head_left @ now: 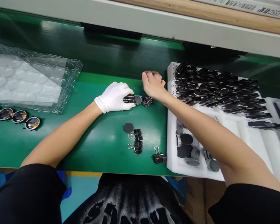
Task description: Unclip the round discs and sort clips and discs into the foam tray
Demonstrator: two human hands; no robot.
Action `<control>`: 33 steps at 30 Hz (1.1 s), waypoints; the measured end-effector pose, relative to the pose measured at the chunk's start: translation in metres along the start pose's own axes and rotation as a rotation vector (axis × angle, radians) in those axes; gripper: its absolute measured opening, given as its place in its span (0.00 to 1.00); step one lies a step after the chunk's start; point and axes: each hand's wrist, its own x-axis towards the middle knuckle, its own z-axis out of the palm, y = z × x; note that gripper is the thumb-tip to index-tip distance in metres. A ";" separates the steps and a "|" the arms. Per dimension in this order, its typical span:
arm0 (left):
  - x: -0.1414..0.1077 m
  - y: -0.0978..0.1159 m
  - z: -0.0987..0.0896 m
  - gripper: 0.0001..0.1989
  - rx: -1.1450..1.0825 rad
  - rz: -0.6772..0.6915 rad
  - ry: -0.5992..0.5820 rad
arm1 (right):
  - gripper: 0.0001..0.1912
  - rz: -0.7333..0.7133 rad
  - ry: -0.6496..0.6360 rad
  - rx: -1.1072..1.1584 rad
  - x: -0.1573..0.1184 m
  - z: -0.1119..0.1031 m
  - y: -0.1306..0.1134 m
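My left hand (pixel 115 97), in a white glove, is closed on a black binder clip (pixel 130 99) just above the green table. A round grey disc (pixel 137 100) sticks out to the right of that clip. My bare right hand (pixel 153 83) is curled closed beyond another binder clip (pixel 147 101), which lies close to the disc. Its fingertips are turned away, so what they hold, if anything, is hidden. Nearer me lie a loose dark disc (pixel 128 127), two binder clips, one upper (pixel 138 135) and one lower (pixel 138 147), and a further clip (pixel 159 158) beside the foam tray.
On the right, a white foam tray (pixel 171 149) holds rows of binder clips (pixel 214 87) and a heap of round discs (pixel 189 149). Clear plastic trays (pixel 67 90) lie at left, with several round mirrored lenses (pixel 32 123) before them. A grey ledge (pixel 130 23) spans the back.
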 end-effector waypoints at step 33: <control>0.005 0.049 0.019 0.28 0.063 -0.190 -0.024 | 0.36 -0.007 0.102 -0.001 0.019 0.030 0.036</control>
